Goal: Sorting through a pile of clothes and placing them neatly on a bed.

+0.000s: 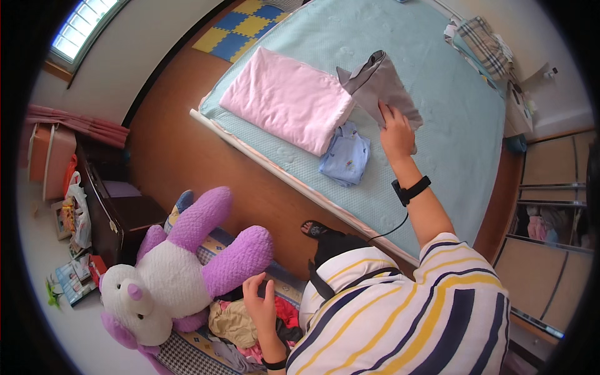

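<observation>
My right hand [397, 136], with a black band on its wrist, grips the near end of a folded grey garment [382, 89] over the bed. Its fingers lie on top of the cloth; the thumb is hidden. The garment's far corner reaches the edge of a folded pink quilt [286, 101]. Against the quilt's near corner lies a folded light blue garment [346, 157] with small printed figures. Lower down, my left hand [260, 302] hangs with fingers apart and nothing held, above a heap of loose clothes [234, 323] in beige, red, pink and grey.
The bed [445, 154] has a pale teal cover. A large purple and white plush toy [173, 276] lies on a patterned seat beside the clothes heap. A dark wooden cabinet [136, 215] stands at left. More folded cloths [485, 47] rest beyond the bed's far right corner.
</observation>
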{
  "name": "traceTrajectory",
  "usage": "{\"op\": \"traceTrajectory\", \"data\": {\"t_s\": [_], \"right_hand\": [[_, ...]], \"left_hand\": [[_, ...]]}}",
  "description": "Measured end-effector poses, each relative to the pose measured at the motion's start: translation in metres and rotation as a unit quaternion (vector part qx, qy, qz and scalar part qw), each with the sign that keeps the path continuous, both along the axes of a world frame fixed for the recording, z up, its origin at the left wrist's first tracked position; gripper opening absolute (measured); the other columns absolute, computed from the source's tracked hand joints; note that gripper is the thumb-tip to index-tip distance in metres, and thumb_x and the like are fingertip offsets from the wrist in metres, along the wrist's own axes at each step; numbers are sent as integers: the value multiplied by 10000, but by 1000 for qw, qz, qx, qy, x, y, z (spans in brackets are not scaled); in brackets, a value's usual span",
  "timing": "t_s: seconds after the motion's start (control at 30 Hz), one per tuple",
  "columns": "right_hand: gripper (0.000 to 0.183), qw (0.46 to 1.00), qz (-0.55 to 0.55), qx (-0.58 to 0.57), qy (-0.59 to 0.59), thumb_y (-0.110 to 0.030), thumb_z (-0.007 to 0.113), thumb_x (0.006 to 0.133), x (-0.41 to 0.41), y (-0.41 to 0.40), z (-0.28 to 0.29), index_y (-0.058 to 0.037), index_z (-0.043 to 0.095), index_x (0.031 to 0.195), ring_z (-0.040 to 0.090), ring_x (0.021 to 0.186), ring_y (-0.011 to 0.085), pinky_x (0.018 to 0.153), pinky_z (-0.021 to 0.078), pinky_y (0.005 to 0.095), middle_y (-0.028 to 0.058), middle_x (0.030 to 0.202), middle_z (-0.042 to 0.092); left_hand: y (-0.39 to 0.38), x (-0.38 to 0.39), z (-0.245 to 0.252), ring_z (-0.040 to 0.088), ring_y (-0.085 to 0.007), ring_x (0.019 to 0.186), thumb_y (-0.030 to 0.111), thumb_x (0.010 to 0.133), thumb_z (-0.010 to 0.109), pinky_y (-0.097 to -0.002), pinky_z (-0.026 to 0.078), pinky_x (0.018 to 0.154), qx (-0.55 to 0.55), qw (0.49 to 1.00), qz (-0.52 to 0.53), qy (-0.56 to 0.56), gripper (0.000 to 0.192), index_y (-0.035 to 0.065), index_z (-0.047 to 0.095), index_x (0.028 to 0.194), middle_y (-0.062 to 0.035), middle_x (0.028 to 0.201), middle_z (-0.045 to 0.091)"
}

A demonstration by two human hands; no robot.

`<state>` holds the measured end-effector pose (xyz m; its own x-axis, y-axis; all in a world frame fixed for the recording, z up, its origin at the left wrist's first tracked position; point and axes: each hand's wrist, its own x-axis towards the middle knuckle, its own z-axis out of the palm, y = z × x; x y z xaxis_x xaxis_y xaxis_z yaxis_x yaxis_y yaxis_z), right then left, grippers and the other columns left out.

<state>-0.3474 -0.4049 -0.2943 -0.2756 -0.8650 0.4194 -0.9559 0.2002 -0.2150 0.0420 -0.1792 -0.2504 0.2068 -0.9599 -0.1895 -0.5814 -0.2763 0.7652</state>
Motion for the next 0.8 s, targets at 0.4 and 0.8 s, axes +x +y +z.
{"op": "traceTrajectory", "data": {"t_s": [0.4,0.8], "right_hand": [[397,766,78,359,-527,-9,571,652,-16,45,-105,-76,605,1041,558,894,207,818,418,300,56,958,619],[409,960,-44,261,-92,-36,576,683,-88,130,-75,-109,574,1085,566,891,216,783,438,325,53,981,621]], "left_hand": [[-5,8,2,545,-246,828,40,735,601,-308,424,751,26,999,-36,-8,187,4,576,917,-120,872,552],[-47,-31,-7,579,-228,802,81,750,611,-295,445,704,38,982,-185,-17,182,28,592,922,-99,857,575]]}}
